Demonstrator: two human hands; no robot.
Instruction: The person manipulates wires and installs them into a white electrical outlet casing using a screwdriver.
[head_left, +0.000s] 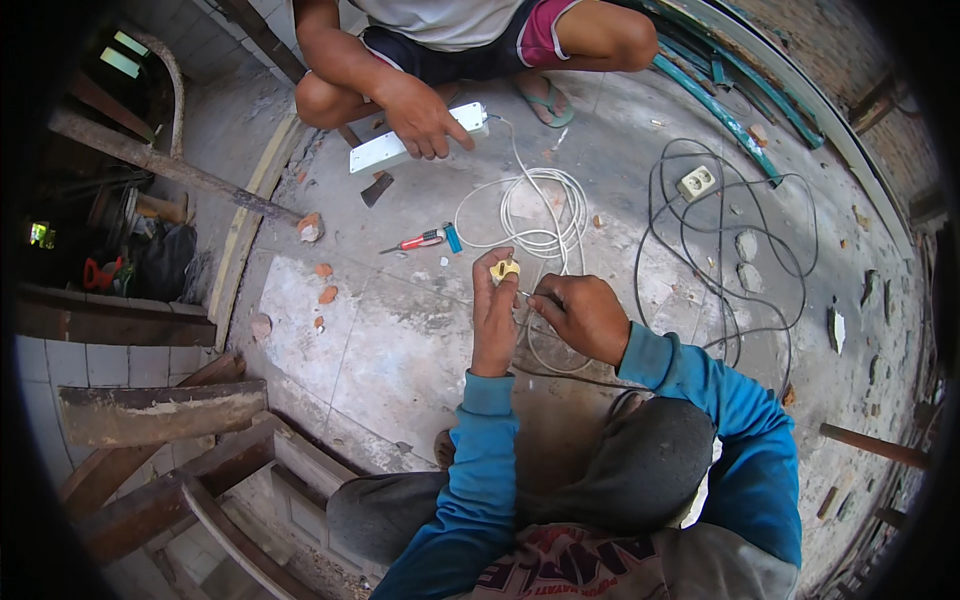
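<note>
Pinching yellow plug (508, 269) — left fingers (484, 268), large shirt lettering (600, 556).

Yel. plug (509, 268), prob., in L hand (492, 318)

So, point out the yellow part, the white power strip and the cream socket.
Yellow part (506, 269): head view, visible middle.
White power strip (374, 154): head view, uncovered left end.
Cream socket (696, 183): head view, its face.

To the left of the left hand (494, 325), a hand could pass low over the floor (395, 345) until the brick pieces (328, 294). Ahead, the white cable (577, 215) lies in the way, with the red screwdriver (418, 242) at its left; on the right, the black cable (651, 205) obstructs.
</note>
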